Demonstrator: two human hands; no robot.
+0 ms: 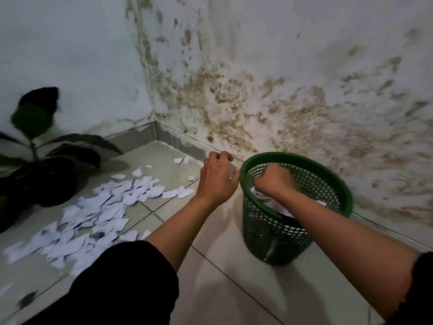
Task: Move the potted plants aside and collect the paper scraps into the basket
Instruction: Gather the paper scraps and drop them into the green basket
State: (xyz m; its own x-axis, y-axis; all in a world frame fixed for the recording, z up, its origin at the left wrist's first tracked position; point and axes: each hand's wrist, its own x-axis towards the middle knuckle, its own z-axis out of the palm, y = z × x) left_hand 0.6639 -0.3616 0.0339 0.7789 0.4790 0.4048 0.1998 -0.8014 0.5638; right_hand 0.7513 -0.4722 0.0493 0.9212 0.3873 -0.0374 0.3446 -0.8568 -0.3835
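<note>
Down inside the green mesh basket, the right hand is curled into a fist with its knuckles up, just under the near rim; whether it grips paper cannot be told, since the fingers hide what is beneath them. White scraps lie in the basket directly below it. The left hand hangs just outside the basket at its nine o'clock, beside the rim, fingers bent downward and loosely gathered; something pale seems to show at its fingertips, but blur makes that uncertain, so its grip cannot be told either. Both forearms are bare, with dark sleeves pushed up near the elbows.

The basket stands upright on the tiled floor, close to the stained wall at its twelve o'clock. From the left hand toward eight o'clock, a wide litter of white paper scraps spreads across the tiles, some with dark marks, and a few loose pieces lie nearer the corner at eleven o'clock. Farther out at nine o'clock, past the scraps, a potted plant with dark broad leaves sits in a dark pot against the left wall.
</note>
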